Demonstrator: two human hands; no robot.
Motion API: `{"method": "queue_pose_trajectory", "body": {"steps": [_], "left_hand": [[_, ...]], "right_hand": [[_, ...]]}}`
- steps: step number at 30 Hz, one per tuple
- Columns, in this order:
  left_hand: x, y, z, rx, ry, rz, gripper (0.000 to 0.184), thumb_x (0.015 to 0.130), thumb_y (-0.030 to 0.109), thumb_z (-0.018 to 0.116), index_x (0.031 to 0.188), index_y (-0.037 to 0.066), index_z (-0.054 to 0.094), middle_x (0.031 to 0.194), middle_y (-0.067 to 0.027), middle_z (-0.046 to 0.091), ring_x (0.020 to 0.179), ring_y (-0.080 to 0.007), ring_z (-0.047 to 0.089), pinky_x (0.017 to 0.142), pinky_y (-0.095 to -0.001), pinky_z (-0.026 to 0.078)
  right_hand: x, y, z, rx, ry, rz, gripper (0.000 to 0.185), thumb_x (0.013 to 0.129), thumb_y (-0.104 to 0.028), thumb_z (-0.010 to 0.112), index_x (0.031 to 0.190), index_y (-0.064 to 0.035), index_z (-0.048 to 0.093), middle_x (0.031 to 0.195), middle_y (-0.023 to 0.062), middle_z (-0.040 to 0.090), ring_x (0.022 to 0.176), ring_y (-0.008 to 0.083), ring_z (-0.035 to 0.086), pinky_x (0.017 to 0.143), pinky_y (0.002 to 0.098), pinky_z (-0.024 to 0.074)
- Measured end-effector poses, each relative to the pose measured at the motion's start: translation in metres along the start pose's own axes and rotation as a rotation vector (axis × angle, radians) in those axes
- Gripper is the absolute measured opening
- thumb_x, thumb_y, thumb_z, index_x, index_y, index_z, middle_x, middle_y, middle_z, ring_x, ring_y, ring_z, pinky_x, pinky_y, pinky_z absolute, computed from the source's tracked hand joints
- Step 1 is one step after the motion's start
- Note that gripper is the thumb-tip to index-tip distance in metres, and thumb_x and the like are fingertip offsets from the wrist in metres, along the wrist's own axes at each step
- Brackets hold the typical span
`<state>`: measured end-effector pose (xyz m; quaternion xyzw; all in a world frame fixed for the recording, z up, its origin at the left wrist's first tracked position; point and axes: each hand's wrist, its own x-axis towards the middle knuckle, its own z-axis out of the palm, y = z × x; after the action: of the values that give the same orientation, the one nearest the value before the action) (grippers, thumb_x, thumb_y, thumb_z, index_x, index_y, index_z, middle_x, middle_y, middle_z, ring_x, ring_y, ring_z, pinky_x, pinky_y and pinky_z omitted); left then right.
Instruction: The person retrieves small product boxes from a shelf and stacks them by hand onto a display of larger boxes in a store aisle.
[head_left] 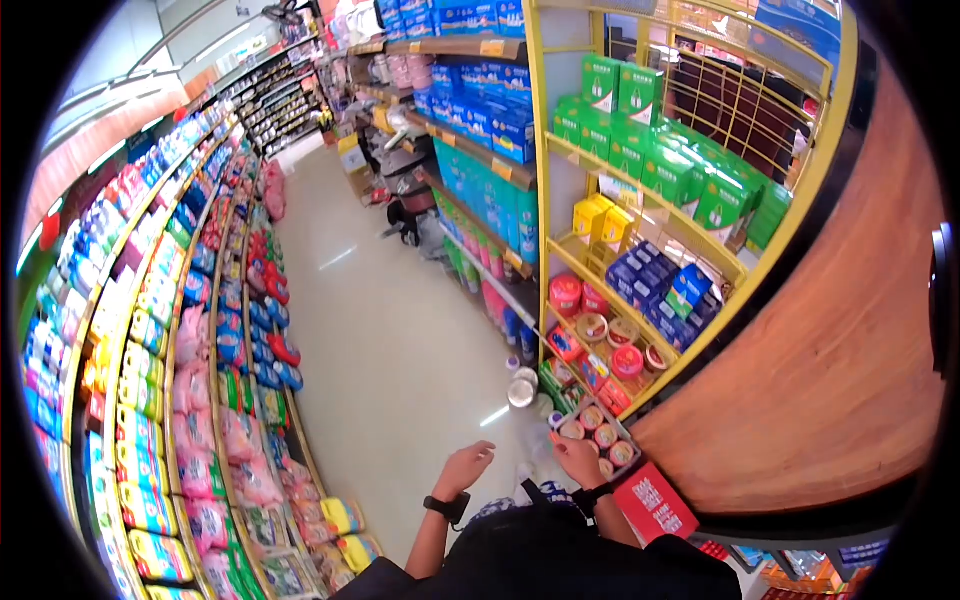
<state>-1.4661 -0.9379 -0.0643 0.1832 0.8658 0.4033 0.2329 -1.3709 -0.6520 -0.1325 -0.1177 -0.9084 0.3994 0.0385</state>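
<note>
Black clothing (pixel 540 560), bare hands (pixel 577 460), round pink-and-cream tubs (pixel 605 435)

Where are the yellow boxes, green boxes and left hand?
Yellow boxes (pixel 586 220): head view, left box's front.
Green boxes (pixel 643 88): head view, top right box's front.
Left hand (pixel 466 468): head view, middle of hand.

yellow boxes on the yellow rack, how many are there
2: the left box and the right box, side by side, below the green boxes; more may be hidden behind.
</note>
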Motion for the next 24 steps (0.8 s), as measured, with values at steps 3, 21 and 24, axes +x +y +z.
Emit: {"method": "queue_pose_trajectory", "body": {"steps": [3, 21, 24], "left_hand": [[0.065, 0.022, -0.031, -0.158, 0.035, 0.134, 0.027, 0.105, 0.026, 0.062, 0.125, 0.01, 0.071, 0.109, -0.0134, 0.079, 0.098, -0.0311, 0.076, 0.087, -0.0406, 0.059], [0.389, 0.174, -0.096, 0.036, -0.107, 0.788, 0.032, 0.096, 0.006, 0.065, 0.128, 0.003, 0.064, 0.124, -0.0183, 0.068, 0.114, -0.0386, 0.067, 0.097, -0.0417, 0.055], [0.443, 0.194, -0.094, 0.02, -0.02, 0.931, 0.039, 0.094, 0.007, 0.066, 0.133, 0.004, 0.061, 0.138, -0.0168, 0.064, 0.126, -0.0408, 0.062, 0.103, -0.0444, 0.053]], "right_hand": [[0.065, -0.008, 0.001, 0.066, 0.095, -0.105, 0.019, 0.095, -0.022, 0.068, 0.102, -0.0054, 0.076, 0.092, 0.0179, 0.076, 0.087, 0.0391, 0.074, 0.074, 0.0468, 0.0569], [0.308, -0.118, -0.125, -0.044, 0.701, -0.024, 0.023, 0.092, -0.005, 0.066, 0.115, -0.0044, 0.068, 0.12, 0.0158, 0.068, 0.104, 0.0387, 0.069, 0.086, 0.0443, 0.0566], [0.351, -0.092, -0.123, -0.232, 0.747, 0.035, 0.04, 0.093, -0.01, 0.067, 0.133, -0.0073, 0.062, 0.143, 0.0179, 0.06, 0.113, 0.0419, 0.068, 0.091, 0.0462, 0.0579]]}}
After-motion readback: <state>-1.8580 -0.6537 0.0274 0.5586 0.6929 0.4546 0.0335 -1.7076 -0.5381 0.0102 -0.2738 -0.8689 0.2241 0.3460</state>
